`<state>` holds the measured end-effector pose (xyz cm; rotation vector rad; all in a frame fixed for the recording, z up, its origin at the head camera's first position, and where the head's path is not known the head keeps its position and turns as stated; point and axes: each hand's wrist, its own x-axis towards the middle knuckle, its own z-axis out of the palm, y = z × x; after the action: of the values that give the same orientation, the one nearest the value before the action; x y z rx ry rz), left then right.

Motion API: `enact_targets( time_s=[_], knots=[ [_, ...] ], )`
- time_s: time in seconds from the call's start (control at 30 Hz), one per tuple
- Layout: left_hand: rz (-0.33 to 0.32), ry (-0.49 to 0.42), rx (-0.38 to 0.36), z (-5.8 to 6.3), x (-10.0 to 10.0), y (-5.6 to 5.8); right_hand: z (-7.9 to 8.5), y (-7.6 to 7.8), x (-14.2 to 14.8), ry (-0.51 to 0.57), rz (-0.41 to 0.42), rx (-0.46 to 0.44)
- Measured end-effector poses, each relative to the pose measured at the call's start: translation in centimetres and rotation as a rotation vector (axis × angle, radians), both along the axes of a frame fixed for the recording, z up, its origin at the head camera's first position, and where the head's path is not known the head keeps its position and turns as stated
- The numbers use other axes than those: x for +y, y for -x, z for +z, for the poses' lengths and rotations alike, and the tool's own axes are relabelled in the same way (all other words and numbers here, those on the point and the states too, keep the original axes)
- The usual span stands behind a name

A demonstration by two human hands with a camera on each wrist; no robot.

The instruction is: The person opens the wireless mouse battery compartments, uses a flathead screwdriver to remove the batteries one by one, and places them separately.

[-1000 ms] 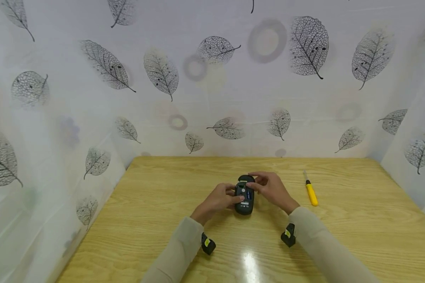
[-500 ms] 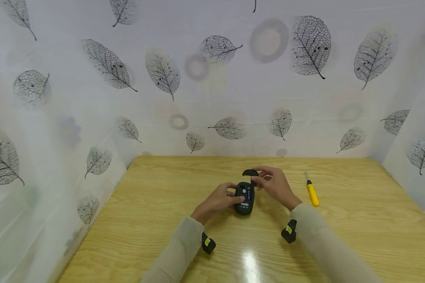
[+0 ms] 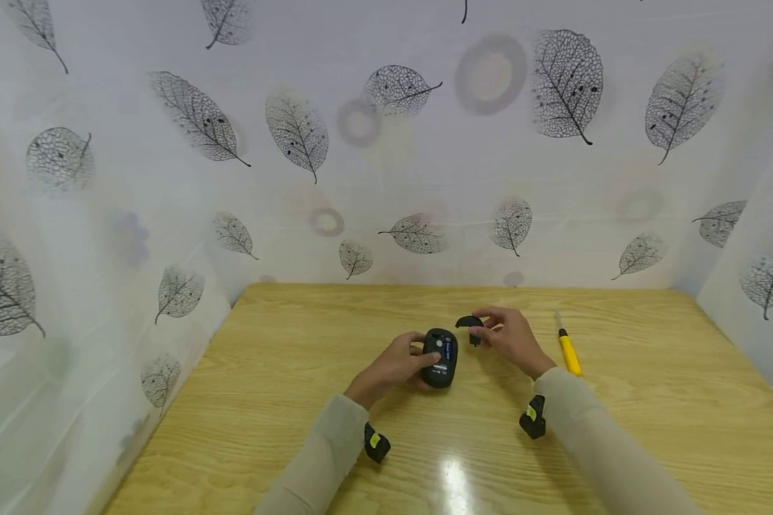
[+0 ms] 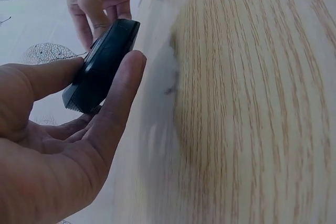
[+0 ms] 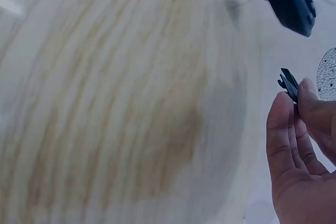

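Thumb and fingers of my left hand (image 3: 396,365) grip a black computer mouse (image 3: 446,370) by its sides, its underside turned up. A battery shows in the mouse's uncovered bay, with a pale label below. To the right of it, my right hand (image 3: 512,340) pinches a curved black battery cover (image 3: 469,321), apart from the mouse. In the left wrist view the mouse (image 4: 105,64) is seen edge-on between thumb and fingers. The right wrist view has the thin cover (image 5: 290,86) at the fingertips and the mouse (image 5: 287,3) above it.
A screwdriver (image 3: 568,350) with a yellow handle lies on the wooden table (image 3: 296,372), right of the right hand. White sheeting (image 3: 386,179) printed with leaves hangs behind the table and along its sides. A black wrist camera (image 3: 376,443) sits at each cuff.
My right hand has lifted the cover off the mouse and moved it away to the right. The left hand keeps its hold on the mouse, which has shifted slightly left.
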<state>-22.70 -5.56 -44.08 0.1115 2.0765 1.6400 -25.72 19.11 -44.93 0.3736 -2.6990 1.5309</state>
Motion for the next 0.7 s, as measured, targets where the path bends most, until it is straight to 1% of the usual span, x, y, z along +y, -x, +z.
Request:
enact_targets(
  time_s=[0.03, 0.2, 0.33, 0.53, 0.6, 0.7],
  knots=[
    [0.002, -0.021, -0.008, 0.02, -0.01, -0.03, -0.11, 0.02, 0.08, -0.013, -0.003, -0.002],
    [0.004, -0.054, -0.014, 0.08, 0.0, -0.12, -0.66, 0.13, 0.46, -0.051, -0.017, -0.028],
    [-0.004, -0.067, -0.004, -0.01, -0.04, -0.06, -0.9, 0.23, 0.68, -0.049, -0.02, -0.064],
    [-0.009, -0.065, 0.011, -0.09, -0.12, 0.0, -0.95, 0.27, 0.8, -0.038, -0.002, -0.099],
    [-0.009, -0.068, 0.01, -0.03, -0.15, -0.06, -1.02, 0.27, 0.78, -0.053, -0.003, -0.095],
    [-0.009, -0.083, 0.003, 0.1, -0.2, -0.19, -1.1, 0.31, 0.73, -0.115, -0.009, -0.06]
  ],
)
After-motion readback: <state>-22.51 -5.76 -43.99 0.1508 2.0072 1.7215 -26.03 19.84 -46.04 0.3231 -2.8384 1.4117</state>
